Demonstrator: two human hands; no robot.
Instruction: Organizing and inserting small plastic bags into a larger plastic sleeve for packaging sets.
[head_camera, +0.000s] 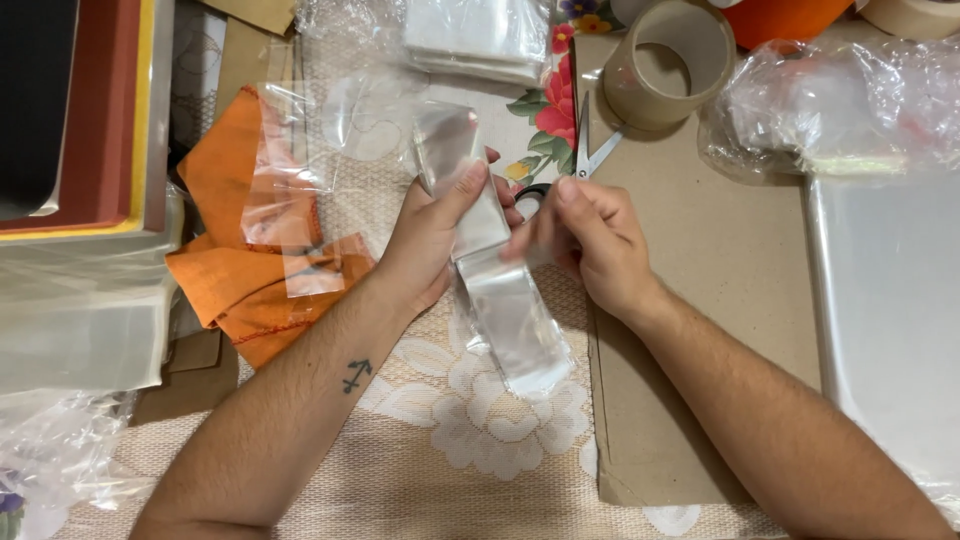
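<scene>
The left hand (432, 235) gripped a clear plastic sleeve (490, 270) at mid-length; its long axis ran toward the worktop's near edge, the right hand (590, 240) pinching its side.

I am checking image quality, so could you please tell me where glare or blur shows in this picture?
Head view: even light and soft shadows; glare whitens the clear plastic strip held in the left hand; the right hand has slightly blurred fingertips; the metal tray reflects pale light.
</scene>
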